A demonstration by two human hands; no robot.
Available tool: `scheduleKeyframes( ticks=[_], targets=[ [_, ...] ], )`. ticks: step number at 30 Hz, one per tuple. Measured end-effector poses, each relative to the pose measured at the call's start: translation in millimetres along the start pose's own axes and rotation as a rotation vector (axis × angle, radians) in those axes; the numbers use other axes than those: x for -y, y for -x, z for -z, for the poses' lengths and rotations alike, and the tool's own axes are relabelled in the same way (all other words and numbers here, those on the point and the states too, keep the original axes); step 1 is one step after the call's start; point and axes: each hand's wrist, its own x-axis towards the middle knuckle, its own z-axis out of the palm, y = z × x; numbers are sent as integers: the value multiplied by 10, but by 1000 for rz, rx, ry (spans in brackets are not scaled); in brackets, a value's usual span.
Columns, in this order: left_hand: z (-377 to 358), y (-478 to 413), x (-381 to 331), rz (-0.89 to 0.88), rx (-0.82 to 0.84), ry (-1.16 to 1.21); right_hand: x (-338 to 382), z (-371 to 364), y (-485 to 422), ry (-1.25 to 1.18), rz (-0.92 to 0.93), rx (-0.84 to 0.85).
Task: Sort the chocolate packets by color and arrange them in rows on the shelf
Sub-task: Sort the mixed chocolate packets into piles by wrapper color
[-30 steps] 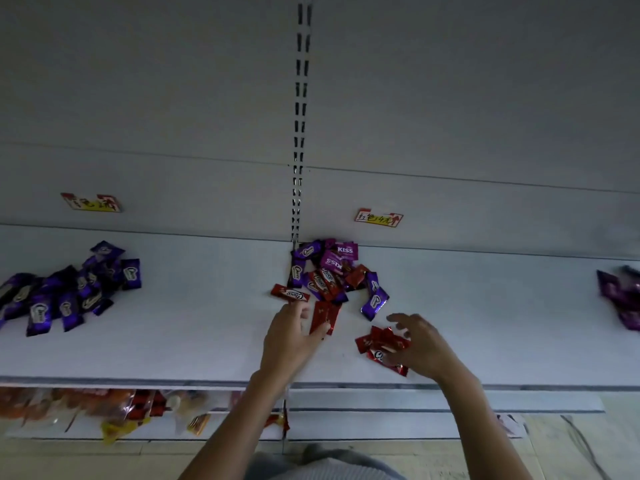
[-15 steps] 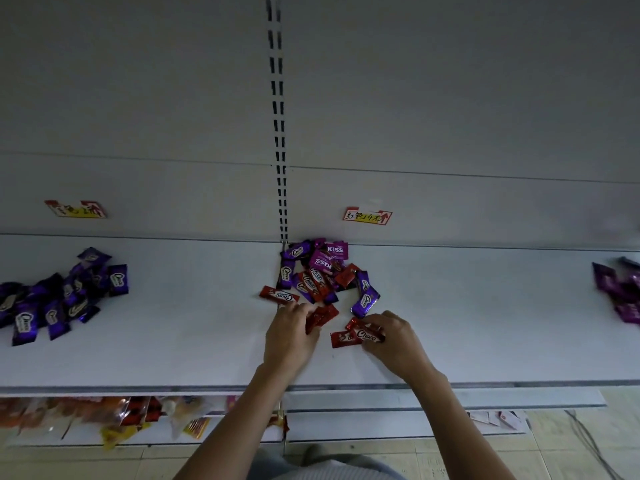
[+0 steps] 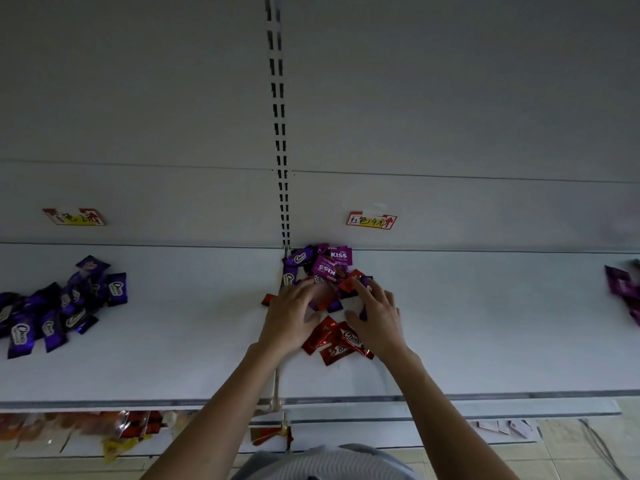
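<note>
A mixed pile of chocolate packets (image 3: 323, 268), red, blue-purple and magenta, lies at the back middle of the white shelf (image 3: 194, 341). My left hand (image 3: 294, 317) and my right hand (image 3: 375, 315) both reach into its front edge with fingers spread over the packets. Whether either hand grips a packet is hidden by the fingers. Between my wrists lie three red packets (image 3: 337, 341) set apart from the pile. A group of blue-purple packets (image 3: 59, 306) sits at the left. Some magenta packets (image 3: 623, 289) lie at the right edge.
Two red-and-yellow price labels (image 3: 371, 220) (image 3: 73, 216) are stuck on the back panel. A slotted upright (image 3: 278, 133) runs down the panel's middle. A lower shelf holds orange and red snack bags (image 3: 86, 427). Paper scraps (image 3: 502, 427) lie on the floor at the right.
Both hands moved forward from the small red group into the mixed pile. The red packets now lie released between my wrists. The camera shifted closer.
</note>
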Motion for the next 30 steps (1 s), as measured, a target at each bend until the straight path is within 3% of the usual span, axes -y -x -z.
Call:
scheduleKeyframes(
  ticks=[3, 7, 11, 15, 18, 24, 30],
  targets=[
    [17, -11, 73, -11, 44, -68, 20, 41, -54, 77, 23, 73],
    [84, 15, 214, 3, -44, 61, -131, 50, 1, -47, 93, -31],
    [79, -12, 291, 114, -198, 0, -117, 49, 22, -176, -114, -214],
    [42, -32, 277, 246, -183, -24, -74, 64, -37, -233, -262, -106],
    [53, -63, 229, 257, -146, 139, -32, 92, -115, -340, -316, -65],
    [85, -132, 189, 303, -37, 147, -17, 113, -181, -183, -260, 28],
    [85, -110, 203, 264, -97, 180, -69, 62, -185, -168, -254, -37]
  ],
)
